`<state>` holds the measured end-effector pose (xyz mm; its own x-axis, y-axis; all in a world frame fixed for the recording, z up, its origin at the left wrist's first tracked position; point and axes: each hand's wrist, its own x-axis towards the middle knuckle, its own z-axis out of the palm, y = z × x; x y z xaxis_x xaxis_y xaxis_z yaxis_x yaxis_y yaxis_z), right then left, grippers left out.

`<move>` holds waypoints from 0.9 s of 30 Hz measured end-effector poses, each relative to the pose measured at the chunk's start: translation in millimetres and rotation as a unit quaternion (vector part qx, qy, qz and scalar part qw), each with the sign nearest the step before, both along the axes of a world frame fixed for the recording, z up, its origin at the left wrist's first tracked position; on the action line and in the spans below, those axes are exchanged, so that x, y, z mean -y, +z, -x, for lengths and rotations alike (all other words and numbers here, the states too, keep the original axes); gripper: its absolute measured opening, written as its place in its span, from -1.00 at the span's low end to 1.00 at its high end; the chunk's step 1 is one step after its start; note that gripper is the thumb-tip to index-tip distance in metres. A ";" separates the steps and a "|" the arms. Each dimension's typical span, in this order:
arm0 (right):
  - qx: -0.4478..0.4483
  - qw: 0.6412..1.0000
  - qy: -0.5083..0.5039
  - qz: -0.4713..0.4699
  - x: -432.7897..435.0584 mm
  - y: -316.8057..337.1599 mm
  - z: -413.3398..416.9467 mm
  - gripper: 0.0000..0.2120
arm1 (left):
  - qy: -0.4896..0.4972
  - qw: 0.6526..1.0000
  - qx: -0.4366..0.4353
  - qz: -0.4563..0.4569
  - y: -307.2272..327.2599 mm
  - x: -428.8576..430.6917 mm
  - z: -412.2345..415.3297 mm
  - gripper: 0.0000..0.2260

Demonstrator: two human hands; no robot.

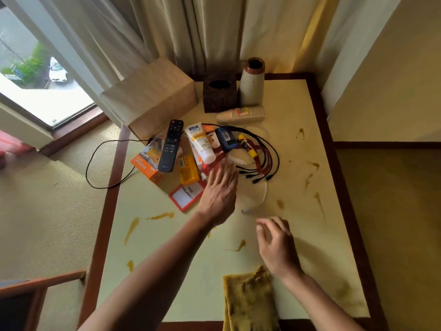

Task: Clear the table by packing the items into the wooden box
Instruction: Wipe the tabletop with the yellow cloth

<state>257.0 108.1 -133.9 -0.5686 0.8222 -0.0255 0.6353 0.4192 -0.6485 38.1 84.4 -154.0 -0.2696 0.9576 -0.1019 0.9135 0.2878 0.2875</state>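
Note:
A heap of items lies at the far middle of the table [181,271]: a black remote [170,146], an orange charger box [146,164], a white lotion tube [201,144], a small yellow box [188,170], a red-framed pass card [186,195], a blue pack [226,137], a yellow marker [247,145] and a bundle of black cables [266,161]. My left hand [220,192] hovers open, fingers spread, over the near edge of the heap, beside the card. My right hand [276,247] floats open nearer to me, holding nothing. The dark wooden box [219,93], with a round hole on top, stands at the back.
A paper bag [152,94] sits at the table's back left corner, a ceramic vase [252,82] and a lying stack of paper cups [242,114] at the back. A yellow cloth [249,299] lies at the near edge. Brown stains dot the tabletop. A thin black wire [95,161] hangs off the left edge.

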 end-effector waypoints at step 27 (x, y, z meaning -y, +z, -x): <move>0.200 0.952 0.195 -0.123 85.1 -75.5 -6.4 -0.29 | 0.133 0.991 -0.007 -0.012 -51.0 239.0 -142.7 -0.43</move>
